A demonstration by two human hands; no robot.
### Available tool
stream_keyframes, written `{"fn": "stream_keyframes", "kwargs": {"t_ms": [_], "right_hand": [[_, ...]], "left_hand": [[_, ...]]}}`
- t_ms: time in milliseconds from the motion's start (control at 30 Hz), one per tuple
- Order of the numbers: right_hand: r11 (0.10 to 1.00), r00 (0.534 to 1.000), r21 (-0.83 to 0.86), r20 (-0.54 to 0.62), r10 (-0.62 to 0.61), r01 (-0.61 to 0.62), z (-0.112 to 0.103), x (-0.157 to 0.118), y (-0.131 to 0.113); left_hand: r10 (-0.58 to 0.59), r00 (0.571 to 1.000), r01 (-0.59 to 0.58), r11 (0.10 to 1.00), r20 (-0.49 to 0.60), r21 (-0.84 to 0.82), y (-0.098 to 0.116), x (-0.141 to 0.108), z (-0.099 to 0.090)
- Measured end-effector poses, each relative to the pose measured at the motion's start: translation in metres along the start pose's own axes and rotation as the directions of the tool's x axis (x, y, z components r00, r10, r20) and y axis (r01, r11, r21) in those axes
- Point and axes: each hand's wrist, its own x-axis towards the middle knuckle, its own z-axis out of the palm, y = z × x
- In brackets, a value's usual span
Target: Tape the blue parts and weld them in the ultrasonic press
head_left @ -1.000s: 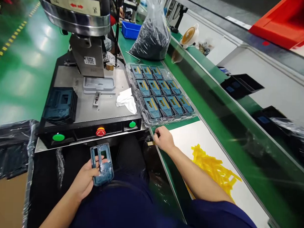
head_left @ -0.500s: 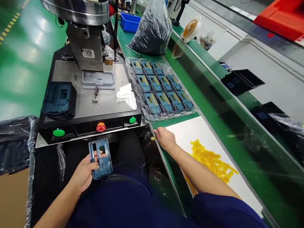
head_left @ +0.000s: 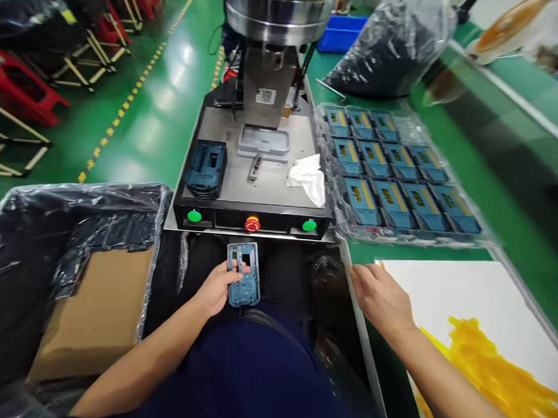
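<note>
My left hand (head_left: 219, 286) grips a blue plastic housing (head_left: 245, 290) by its side, over my lap. The housing has rectangular window cut-outs, and its ribbed inner side faces up. At the metal-trimmed bench edge, the fingers of my right hand (head_left: 381, 298) are curled together. Whatever is between those fingertips is hidden. Beside this hand lies a white sheet (head_left: 468, 289) bearing a pile of yellow strips (head_left: 493, 363), partly covered by my forearm.
Ahead stands a press (head_left: 269, 87) with a grey fixture (head_left: 263, 144), stacked housings (head_left: 206, 170) and a white tissue (head_left: 307, 176). A clear tray (head_left: 410, 238) holds several housings with yellow strips. To the left is a lined box (head_left: 162, 211) with cardboard (head_left: 101, 306).
The view has swung left, so the press and tray appear further right. My left hand still holds the housing. The yellow strip seen at the bench edge by my right fingers no longer shows.
</note>
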Motion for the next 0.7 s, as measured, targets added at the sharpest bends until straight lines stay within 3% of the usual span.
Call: {"fn": "stream_keyframes", "kwargs": {"t_ms": [67, 133, 233, 300, 400, 467, 700], "right_hand": [[0.966, 0.996, 0.253, -0.06, 0.064, -0.047, -0.007, 0.013, -0.018], [0.83, 0.989, 0.546, -0.012, 0.148, -0.117, -0.014, 0.028, -0.046], [0.423, 0.966, 0.869, 0.237, 0.103, -0.258, -0.013, 0.053, -0.096], [0.155, 0.936, 0.923, 0.345, 0.073, -0.352, -0.006, 0.067, -0.125], [-0.074, 0.906, 0.909, 0.416, 0.073, -0.411, 0.008, 0.077, -0.156], [-0.114, 0.901, 0.903, 0.424, 0.086, -0.414, 0.016, 0.078, -0.168], [-0.071, 0.856, 0.856, 0.516, 0.042, -0.512, 0.034, 0.065, -0.169]], "left_hand": [[0.002, 1.0, -0.002, 1.0, -0.004, -0.023, 0.0, 0.0, 0.0], [-0.015, 1.0, 0.015, 0.999, -0.012, -0.05, 0.001, -0.001, 0.001], [-0.055, 0.998, 0.053, 0.995, -0.013, -0.089, 0.003, -0.004, 0.005], [-0.051, 0.999, 0.049, 0.992, -0.007, -0.113, 0.003, -0.005, 0.006], [-0.003, 1.0, 0.002, 0.984, -0.005, -0.178, 0.003, -0.006, 0.005], [0.022, 1.0, -0.025, 0.973, -0.016, -0.229, 0.004, -0.008, 0.004], [0.03, 0.998, -0.045, 0.955, -0.056, -0.294, 0.007, -0.01, 0.004]]}}
